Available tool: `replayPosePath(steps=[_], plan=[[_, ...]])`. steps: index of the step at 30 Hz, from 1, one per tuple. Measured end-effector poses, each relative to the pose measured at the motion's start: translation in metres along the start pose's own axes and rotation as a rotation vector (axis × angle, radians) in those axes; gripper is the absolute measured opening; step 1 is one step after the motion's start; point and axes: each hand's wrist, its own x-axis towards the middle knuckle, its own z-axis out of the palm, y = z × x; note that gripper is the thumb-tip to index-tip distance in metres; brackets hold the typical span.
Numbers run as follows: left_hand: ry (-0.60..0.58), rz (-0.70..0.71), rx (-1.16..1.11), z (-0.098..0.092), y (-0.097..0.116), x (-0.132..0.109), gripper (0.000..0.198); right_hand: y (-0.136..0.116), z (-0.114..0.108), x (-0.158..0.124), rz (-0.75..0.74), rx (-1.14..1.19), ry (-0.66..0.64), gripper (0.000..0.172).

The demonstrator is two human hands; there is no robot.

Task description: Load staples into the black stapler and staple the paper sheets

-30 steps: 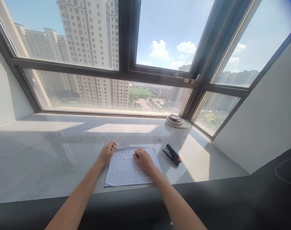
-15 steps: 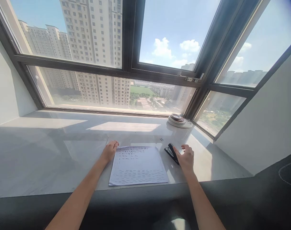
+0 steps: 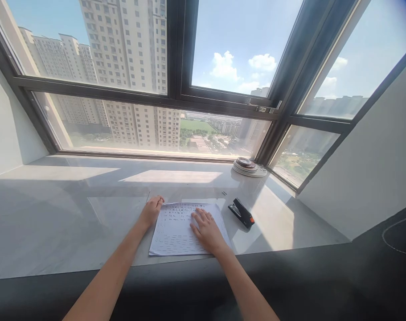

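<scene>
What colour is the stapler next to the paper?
The stapler is black with an orange-red tip at its near end, seen in the head view.

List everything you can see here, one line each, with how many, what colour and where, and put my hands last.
printed sheets: one stack, white with dark print, flat near the sill's front edge
stapler: one, black with an orange end, on the sill just right of the sheets
small metal bits: a couple, silvery, on the sill behind the stapler
round discs: one low pile, pale, in the sill's far right corner
window sill: one, grey marble, below the dark-framed window
left hand: at the sheets' top left corner
right hand: flat, fingers spread, on the sheets
</scene>
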Motion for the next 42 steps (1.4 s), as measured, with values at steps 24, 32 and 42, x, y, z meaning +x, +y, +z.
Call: replayPosePath(steps=[24,32,42], plan=[[0.088,-0.003,0.310,-0.038,0.012,-0.014,0.024,-0.057,0.032,0.036,-0.013,0.022,-0.010,0.046],[-0.007,0.111,0.345,-0.017,0.002,-0.031,0.029,0.021,-0.005,0.006,0.023,-0.012,0.009,0.042],[-0.033,0.087,0.390,-0.023,0.005,-0.030,0.029,0.127,-0.068,-0.032,0.615,-0.124,0.604,0.048]])
